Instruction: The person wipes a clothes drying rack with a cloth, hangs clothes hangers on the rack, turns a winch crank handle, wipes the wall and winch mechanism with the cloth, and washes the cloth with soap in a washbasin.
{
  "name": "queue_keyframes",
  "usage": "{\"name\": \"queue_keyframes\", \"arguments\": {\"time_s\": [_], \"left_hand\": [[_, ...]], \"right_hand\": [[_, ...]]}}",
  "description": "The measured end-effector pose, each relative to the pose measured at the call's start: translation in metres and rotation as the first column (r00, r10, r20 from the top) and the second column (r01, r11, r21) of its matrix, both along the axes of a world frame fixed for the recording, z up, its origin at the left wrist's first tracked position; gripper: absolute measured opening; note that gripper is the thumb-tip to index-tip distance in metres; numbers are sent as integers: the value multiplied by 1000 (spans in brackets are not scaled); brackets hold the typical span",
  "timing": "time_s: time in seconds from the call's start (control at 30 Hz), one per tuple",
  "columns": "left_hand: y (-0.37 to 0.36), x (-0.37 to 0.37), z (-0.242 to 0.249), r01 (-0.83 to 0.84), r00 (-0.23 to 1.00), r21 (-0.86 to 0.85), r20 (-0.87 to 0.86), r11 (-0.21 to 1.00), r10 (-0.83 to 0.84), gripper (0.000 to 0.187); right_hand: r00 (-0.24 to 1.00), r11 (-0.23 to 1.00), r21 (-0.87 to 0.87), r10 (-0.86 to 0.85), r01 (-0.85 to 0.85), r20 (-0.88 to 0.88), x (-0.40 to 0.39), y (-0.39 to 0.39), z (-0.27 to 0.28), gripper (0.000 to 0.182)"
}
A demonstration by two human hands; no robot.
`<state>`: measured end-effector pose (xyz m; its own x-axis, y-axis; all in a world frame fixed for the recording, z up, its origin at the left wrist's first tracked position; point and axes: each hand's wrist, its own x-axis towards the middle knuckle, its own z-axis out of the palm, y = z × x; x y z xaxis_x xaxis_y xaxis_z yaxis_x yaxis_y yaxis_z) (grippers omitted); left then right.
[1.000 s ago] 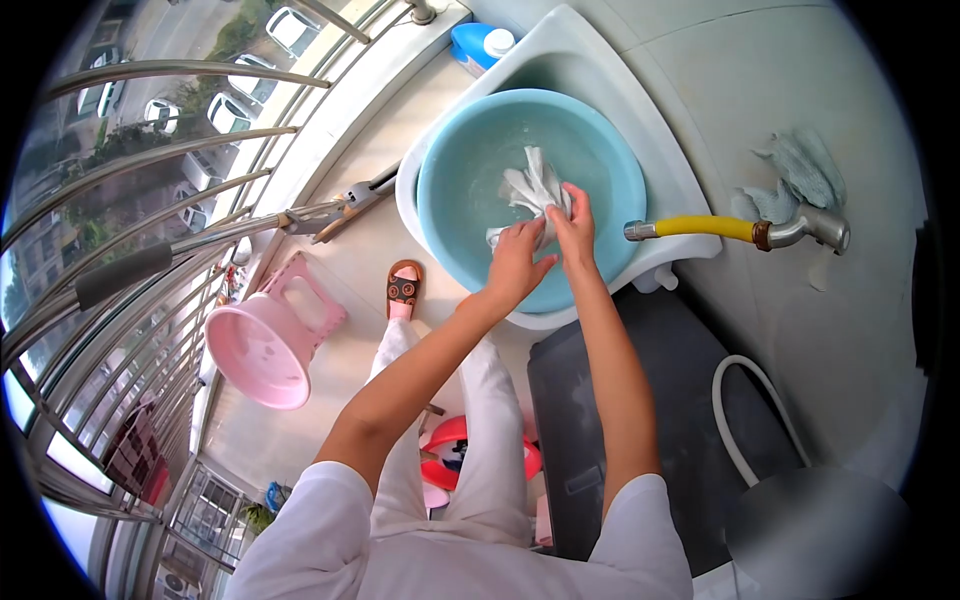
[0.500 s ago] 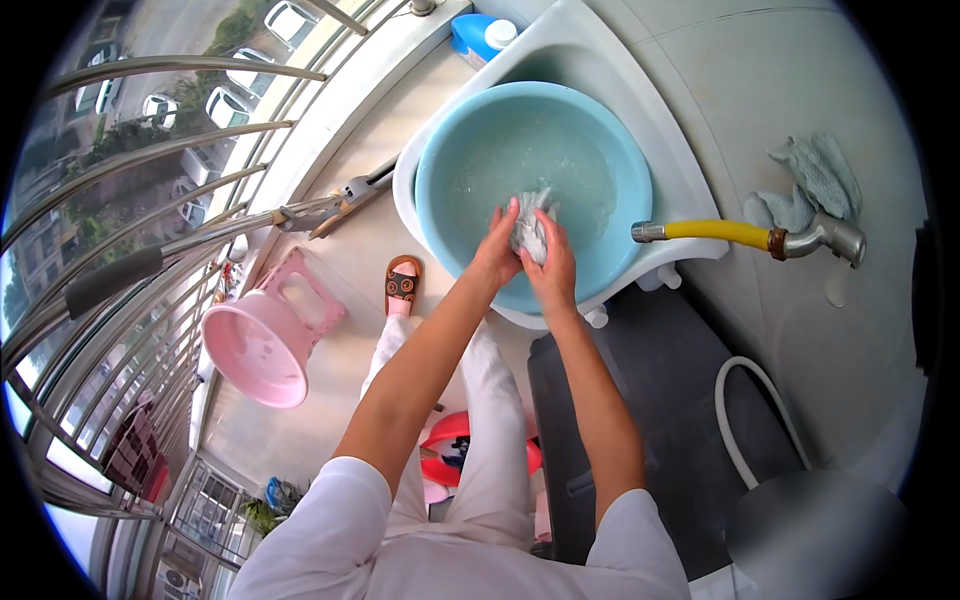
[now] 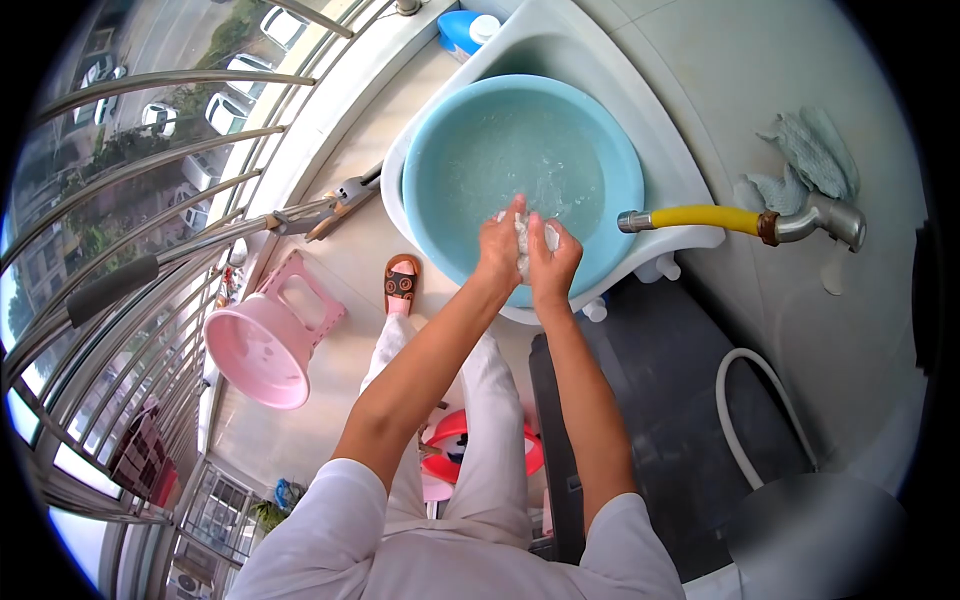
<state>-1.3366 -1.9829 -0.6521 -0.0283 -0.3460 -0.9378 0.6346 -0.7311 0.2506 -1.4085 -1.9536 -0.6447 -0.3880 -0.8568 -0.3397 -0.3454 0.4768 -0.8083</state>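
Note:
Over the near part of a light blue basin [image 3: 425,215], my two hands press together around a wet white cloth [image 3: 522,246]. My left hand [image 3: 500,248] is closed on the cloth from the left side. From the right, my right hand [image 3: 554,262] grips it too, with a bit of white showing by the thumb. Much of the cloth is hidden between the palms. Cloudy water [image 3: 510,150] with splashes fills the basin, which sits in a white sink [image 3: 680,180].
A yellow hose [image 3: 705,218] on a metal tap points at the basin's right rim. Grey-green cloths [image 3: 812,160] hang behind the tap. A blue bottle [image 3: 458,32] stands behind the sink. A pink basin [image 3: 258,352] leans at the left, and a dark grey lid [image 3: 660,400] lies right.
My hands have closed tighter round the cloth, which now shows less. They sit slightly lower in the view, and the water has fresh splashes.

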Motion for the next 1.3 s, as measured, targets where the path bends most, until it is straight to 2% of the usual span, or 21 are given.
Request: {"name": "queue_keyframes", "arguments": {"time_s": [0.1, 0.17, 0.23, 0.27, 0.3, 0.33, 0.37, 0.47, 0.6, 0.67, 0.7, 0.77, 0.8, 0.83, 0.9, 1.0, 1.07, 1.17, 1.2, 1.23, 1.3], "left_hand": [[4, 1, -9, 68, 992, -16, 107, 998, -66, 34], [15, 11, -35, 192, 977, -31, 97, 981, -189, 46], [17, 21, -45, 162, 981, -17, 108, 987, -159, 58], [17, 29, -51, 144, 983, -10, 116, 990, -142, 64], [17, 39, -58, 152, 988, -18, 5, 988, -152, 83], [19, 40, -65, 150, 988, 5, 16, 989, -151, 86], [22, 40, -71, 150, 988, 28, 27, 988, -150, 90], [29, 37, -81, 192, 981, 34, -16, 981, -191, 98], [16, 29, -62, 170, 981, 86, -106, 982, -161, 92], [24, 34, -90, 51, 946, 79, -323, 996, -23, 76], [25, 37, -99, -11, 906, 82, -421, 997, 45, 69], [23, 41, -77, 33, 861, 32, -508, 999, -12, 51], [20, 41, -59, 57, 834, 4, -550, 998, -46, 43], [17, 38, -42, 11, 879, 54, -476, 998, 16, 32], [18, 30, -18, -83, 937, 25, -338, 996, 87, 35], [19, 16, 20, -126, 979, -119, -175, 985, 104, 34], [14, 9, 54, -70, 995, -283, -94, 957, 45, 37], [6, 3, 78, 2, 1000, -384, 23, 923, 8, 37], [2, 3, 87, 102, 991, -445, 125, 890, -50, 34], [0, 1, 93, 98, 993, -467, 102, 879, -57, 32], [-8, -1, 106, 181, 978, -536, 186, 825, -94, 31]], "right_hand": [[999, 994, 103, 32, -35, 28, -21, -5, -42, 35], [999, 999, 37, -15, 17, -45, -32, -5, -66, 33], [996, 996, -19, -84, 83, -30, -53, 3, -113, 35], [994, 998, -64, 0, -7, -113, -50, 4, -114, 35], [976, 990, -100, 78, -100, -202, -47, 7, -113, 36], [944, 973, -127, 149, -193, -294, -46, 11, -112, 37], [834, 889, -15, 423, -458, -354, -46, 16, -110, 42], [804, 850, 201, 526, -487, -276, -50, 14, -109, 46], [844, 865, -42, 475, -499, -248, -29, 8, -65, 44], [814, 816, -19, 574, -577, -87, -14, 11, -3, 41], [841, 841, -26, 541, -541, 20, -15, 14, 21, 39], [859, 888, -29, 453, -460, 240, -16, 19, 53, 36], [899, 920, -53, 392, -389, 196, -19, 22, 54, 35], [933, 945, -81, 327, -318, 152, -24, 26, 52, 34], [974, 960, -165, 225, -224, -11, -25, 33, 46, 34], [997, 978, -197, 73, -73, -4, -3, 35, 38, 38], [983, 987, -117, -95, 114, 160, 6, 34, 32, 41], [803, 904, 61, -406, 424, 437, 22, 37, 17, 46], [712, 862, 153, -489, 483, 504, 25, 31, 31, 45], [425, 805, 298, -540, 512, 726, 28, 22, 49, 40], [369, 845, 324, -489, 426, 791, 25, 17, 55, 35]]}}
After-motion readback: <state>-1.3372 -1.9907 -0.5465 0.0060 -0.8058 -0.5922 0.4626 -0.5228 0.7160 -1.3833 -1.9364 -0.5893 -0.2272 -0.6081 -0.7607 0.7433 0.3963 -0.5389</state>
